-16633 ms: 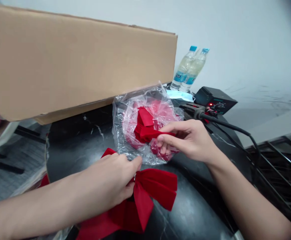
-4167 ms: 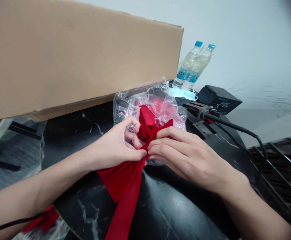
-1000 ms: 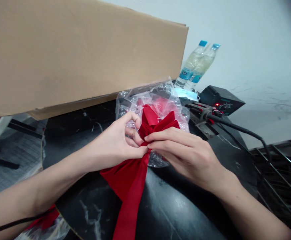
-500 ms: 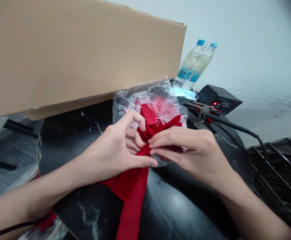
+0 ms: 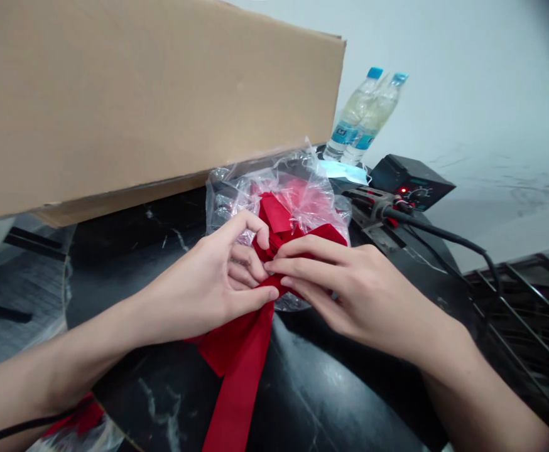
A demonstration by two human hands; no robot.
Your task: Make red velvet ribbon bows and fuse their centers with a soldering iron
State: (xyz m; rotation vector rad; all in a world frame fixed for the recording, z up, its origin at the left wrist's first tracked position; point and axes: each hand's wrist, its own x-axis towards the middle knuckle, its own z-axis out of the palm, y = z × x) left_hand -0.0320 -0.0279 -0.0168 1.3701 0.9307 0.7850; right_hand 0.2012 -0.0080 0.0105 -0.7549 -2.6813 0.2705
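Observation:
A red velvet ribbon bow [image 5: 239, 358] hangs from between both hands over the black marble table [image 5: 331, 389]. My left hand [image 5: 213, 282] pinches its gathered middle with thumb and fingers closed. My right hand [image 5: 350, 285] meets it from the right, fingers pressed on the same knot, with a red loop [image 5: 324, 233] folded over its fingers. Just behind the hands lies a clear plastic bag [image 5: 279, 188] holding more red ribbon pieces.
A large cardboard box [image 5: 152, 100] overhangs the table at the back left. Two water bottles [image 5: 364, 116], a blue face mask [image 5: 345, 171] and a black soldering station [image 5: 411, 182] with its cable [image 5: 448, 235] stand at the back right. A wire rack [image 5: 529, 301] lies to the right.
Both hands have stayed pinched on the bow's middle, shifting slightly left and closer together. The loop over my right fingers has been drawn flatter.

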